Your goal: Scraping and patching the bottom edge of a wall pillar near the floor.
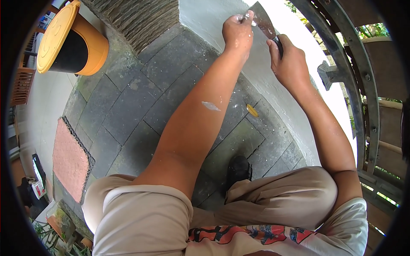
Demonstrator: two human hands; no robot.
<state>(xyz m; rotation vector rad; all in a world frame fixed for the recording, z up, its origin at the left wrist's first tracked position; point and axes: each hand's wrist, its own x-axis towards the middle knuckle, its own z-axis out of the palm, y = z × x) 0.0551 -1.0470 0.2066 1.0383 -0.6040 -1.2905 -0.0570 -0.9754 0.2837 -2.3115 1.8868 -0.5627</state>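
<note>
My right hand is wrapped round the dark handle of a putty knife, its metal blade angled up and to the left. My left hand is closed on something dark, smeared with white paste, against the blade's left side; what exactly it grips is too small to make out. Both hands are raised in front of a pale grey, smooth wall. White flecks mark my left fingers, and a larger pale smear sits on that forearm.
Grey paving with a yellow leaf surrounds my dark shoe. A pink mat lies left; a lidded yellow-and-black bucket stands upper left. A stone-textured wall rises behind; a curved metal railing runs along the right.
</note>
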